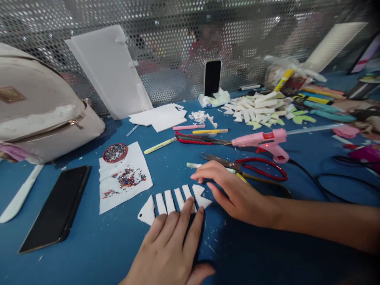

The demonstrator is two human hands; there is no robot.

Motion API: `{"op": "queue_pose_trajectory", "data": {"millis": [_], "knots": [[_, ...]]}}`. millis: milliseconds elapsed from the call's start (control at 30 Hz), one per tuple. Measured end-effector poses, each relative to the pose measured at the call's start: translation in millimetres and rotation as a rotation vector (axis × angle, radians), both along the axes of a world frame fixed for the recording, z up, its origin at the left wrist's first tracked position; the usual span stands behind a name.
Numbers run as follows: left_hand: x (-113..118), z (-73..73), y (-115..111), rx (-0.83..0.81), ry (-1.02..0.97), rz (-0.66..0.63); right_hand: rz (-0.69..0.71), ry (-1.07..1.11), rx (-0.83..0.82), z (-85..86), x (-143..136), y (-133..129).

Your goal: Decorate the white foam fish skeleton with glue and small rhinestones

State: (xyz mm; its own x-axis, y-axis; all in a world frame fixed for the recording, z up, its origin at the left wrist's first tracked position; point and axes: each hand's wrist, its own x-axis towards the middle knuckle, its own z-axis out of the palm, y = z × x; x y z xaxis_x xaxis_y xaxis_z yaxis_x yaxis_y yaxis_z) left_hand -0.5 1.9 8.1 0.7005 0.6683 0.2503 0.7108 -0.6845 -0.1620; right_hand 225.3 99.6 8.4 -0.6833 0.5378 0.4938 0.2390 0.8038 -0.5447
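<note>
White foam pieces (170,202) lie in a row on the blue table, laid out like a fish. A pointed head piece (147,210) with a dark eye is at the left end, and a notched tail piece (200,197) at the right. My left hand (172,245) rests flat, fingers stretched over the lower ends of the strips and touching the tail's edge. Just right of the tail is my right hand (230,190), holding nothing, its thumb apart from loosely curled fingers. Scissors with red handles (264,164) and a pale green pen (194,165) lie just behind it.
A pink glue gun (271,141) shows a red light. A red box cutter (192,137), pens, a foam-scrap heap (258,109) and white paper with beads (130,178) lie around. Phones (56,208), a backpack (44,107) and foam sheets (109,71) edge the area.
</note>
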Motion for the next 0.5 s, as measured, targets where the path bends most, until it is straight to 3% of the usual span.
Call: {"op": "queue_pose_trajectory", "data": {"millis": [500], "knots": [[9.2, 7.3, -4.0, -0.01, -0.01, 0.056, -0.03, -0.015, -0.087, 3.5, -2.5, -2.3]]}}
